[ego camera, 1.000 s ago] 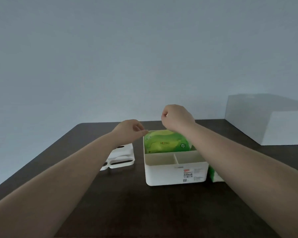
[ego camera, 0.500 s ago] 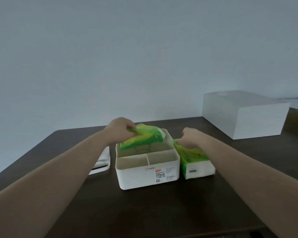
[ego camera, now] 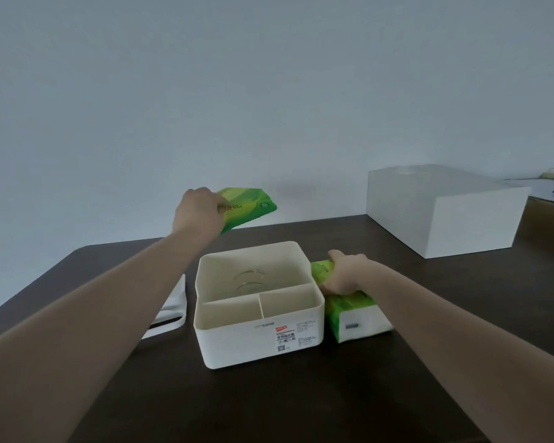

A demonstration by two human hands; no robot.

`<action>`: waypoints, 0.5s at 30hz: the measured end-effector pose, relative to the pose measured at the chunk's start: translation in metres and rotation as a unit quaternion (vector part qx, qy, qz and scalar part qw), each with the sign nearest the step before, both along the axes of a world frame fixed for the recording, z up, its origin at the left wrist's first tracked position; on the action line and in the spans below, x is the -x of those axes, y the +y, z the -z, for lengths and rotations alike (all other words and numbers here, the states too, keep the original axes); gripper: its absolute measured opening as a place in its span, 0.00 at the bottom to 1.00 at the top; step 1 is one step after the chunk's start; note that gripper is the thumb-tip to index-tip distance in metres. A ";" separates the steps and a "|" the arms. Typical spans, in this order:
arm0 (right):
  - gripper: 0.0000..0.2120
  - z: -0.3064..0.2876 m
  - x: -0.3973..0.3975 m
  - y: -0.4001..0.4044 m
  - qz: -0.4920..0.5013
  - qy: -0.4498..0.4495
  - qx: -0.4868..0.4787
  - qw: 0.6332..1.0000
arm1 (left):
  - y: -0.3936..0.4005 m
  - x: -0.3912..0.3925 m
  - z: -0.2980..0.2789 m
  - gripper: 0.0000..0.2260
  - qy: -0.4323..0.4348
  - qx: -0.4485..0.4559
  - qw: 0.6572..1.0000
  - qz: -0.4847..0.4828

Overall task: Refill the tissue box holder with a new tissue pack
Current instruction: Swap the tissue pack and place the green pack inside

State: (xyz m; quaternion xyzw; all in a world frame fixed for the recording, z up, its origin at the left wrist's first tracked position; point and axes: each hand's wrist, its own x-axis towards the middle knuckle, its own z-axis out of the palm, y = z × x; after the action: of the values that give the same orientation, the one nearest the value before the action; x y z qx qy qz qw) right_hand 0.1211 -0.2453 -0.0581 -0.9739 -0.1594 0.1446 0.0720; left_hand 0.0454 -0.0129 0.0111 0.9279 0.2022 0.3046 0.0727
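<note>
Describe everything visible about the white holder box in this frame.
The white holder box is an open-topped, matte, plastic-looking container with rounded corners, sitting upright on the dark table. Inner walls split it into one large rear compartment and two small front ones; all look empty except for coiled wire springs in the rear. A printed label with a red tag is on its front wall. The full tissue pack lies against its right side. Neither hand touches it.

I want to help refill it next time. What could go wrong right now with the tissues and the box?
The left hand pinches the old pack by one end, high above the table, so it might slip and drop. The right hand grips the new pack right against the holder; lifting it could bump the holder sideways. The spring inside might make the new pack sit crooked.
</note>
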 end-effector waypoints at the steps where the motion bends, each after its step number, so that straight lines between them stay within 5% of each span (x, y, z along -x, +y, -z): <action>1: 0.45 0.001 -0.002 -0.001 0.006 0.000 -0.007 1.000 | 0.006 -0.004 0.006 0.16 0.011 -0.004 1.000 -0.002; 8: 0.47 -0.014 -0.016 -0.011 0.044 -0.044 -0.047 0.997 | 0.027 -0.020 0.034 0.14 0.160 0.057 0.985 -0.001; 15: 0.49 -0.070 -0.011 0.006 -0.067 -0.197 -0.204 0.957 | 0.034 -0.016 0.039 0.13 0.144 0.119 0.981 0.046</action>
State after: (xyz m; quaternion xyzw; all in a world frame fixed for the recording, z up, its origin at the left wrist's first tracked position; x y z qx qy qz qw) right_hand 0.1320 -0.2393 0.0121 -0.9347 -0.2612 -0.0809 0.2269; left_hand 0.0615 0.0207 -0.0278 0.9550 0.2030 0.1375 0.1668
